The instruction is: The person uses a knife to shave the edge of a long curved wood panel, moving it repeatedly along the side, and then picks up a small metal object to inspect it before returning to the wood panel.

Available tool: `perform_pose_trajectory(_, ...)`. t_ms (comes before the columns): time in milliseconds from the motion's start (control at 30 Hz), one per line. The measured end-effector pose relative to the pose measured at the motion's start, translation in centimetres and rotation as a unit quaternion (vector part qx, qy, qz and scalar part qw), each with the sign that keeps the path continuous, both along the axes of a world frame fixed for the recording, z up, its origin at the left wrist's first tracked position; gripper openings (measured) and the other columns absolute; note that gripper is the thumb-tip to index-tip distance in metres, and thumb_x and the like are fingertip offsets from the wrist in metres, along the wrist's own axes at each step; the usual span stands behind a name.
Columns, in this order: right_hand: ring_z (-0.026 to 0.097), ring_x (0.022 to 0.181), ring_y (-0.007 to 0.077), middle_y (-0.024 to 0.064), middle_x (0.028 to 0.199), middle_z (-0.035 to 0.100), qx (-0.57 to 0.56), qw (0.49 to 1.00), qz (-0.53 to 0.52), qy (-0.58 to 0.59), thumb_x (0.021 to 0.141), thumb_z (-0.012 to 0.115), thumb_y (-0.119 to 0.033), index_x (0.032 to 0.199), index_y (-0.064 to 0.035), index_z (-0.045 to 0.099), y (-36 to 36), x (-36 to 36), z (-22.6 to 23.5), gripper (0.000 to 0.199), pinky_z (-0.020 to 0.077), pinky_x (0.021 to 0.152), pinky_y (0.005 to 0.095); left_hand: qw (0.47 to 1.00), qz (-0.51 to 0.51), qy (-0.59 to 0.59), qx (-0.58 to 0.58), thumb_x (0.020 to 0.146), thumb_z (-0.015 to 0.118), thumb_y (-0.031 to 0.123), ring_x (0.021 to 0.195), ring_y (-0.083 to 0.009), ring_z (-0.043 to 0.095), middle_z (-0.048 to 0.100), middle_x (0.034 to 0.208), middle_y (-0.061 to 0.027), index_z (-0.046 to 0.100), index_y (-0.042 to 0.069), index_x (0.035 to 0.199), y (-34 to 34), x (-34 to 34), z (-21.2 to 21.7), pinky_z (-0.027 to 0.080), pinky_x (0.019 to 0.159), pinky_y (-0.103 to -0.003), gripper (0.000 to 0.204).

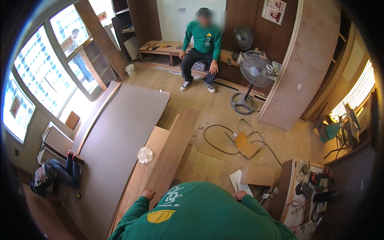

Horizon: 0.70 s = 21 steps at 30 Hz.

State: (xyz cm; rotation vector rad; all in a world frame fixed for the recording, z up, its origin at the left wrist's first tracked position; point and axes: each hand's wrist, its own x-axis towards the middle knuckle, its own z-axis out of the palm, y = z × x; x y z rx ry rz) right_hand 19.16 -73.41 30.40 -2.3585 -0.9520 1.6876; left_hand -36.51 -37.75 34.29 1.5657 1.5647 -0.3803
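My left hand (149, 195) is at the lower middle, over the near end of a long brown board (176, 136). Its fingers look curled into a fist, and no object shows in them. My right hand (240, 195) is beside a white sheet (239, 181) and a brown box-like block (258, 175). Its fingers are mostly hidden, so whether it touches the sheet is unclear. Both forearms wear green sleeves. A whitish crumpled round bundle (145, 155) lies on the lighter wood strip (155, 140), ahead of my left hand.
A large grey-brown panel (120, 124) fills the left floor, with a crouched person (60, 175) beside it. Another person (203, 40) sits ahead on a low bench near a standing fan (256, 70). A cable (205, 136) loops across the floor. Tools crowd a worktop (294, 208) at right.
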Motion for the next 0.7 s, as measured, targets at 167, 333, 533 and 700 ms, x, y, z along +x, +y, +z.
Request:
perform_pose_trajectory(167,0.069,0.061,0.0265,0.017,0.079,0.069,-0.069,0.962,-0.255,0.067,0.087,0.07,-0.013,0.098,0.0038,0.067,2.0,-1.7,3.1,0.02,0.0524,0.051,0.0409,0.999,0.047,-0.02,-0.009,0.087,0.063,0.04,0.097,-0.0306,0.069,0.074,0.1,-0.0161,0.075,0.005,0.105,0.4,-1.0,0.8,0.052,0.09,-0.039,0.041)
perform_pose_trajectory(333,0.07,0.063,0.0251,0.0166,0.08,0.071,-0.059,0.975,-0.212,0.038,0.089,0.07,-0.016,0.099,0.0039,0.069,0.9,-2.2,4.1,0.022,0.0534,0.054,0.0394,0.994,0.026,-0.094,0.04,0.092,0.057,0.039,0.088,-0.0274,0.07,0.074,0.09,-0.0141,0.075,0.004,0.096,0.8,6.2,10.2,0.052,0.084,-0.038,0.039)
perform_pose_trajectory(533,0.071,0.065,0.0245,0.0151,0.079,0.074,-0.058,0.998,0.019,-0.016,0.095,0.06,-0.032,0.107,0.0012,0.071,1.4,-1.9,4.3,0.037,0.0549,0.063,0.0368,0.963,-0.145,-0.222,0.055,0.097,0.053,0.038,0.089,-0.0259,0.068,0.073,0.089,-0.0113,0.073,0.003,0.093,2.9,11.4,15.8,0.052,0.083,-0.038,0.041)
perform_pose_trajectory(700,0.069,0.062,0.0236,0.014,0.076,0.073,-0.038,0.999,0.001,-0.025,0.093,0.064,-0.029,0.098,0.0005,0.073,1.0,-1.2,2.0,0.031,0.0544,0.059,0.0377,0.9,-0.291,-0.315,-0.082,0.097,0.055,0.029,0.103,-0.0229,0.067,0.071,0.111,-0.0109,0.07,0.002,0.112,2.3,15.5,24.5,0.048,0.098,-0.037,0.034)
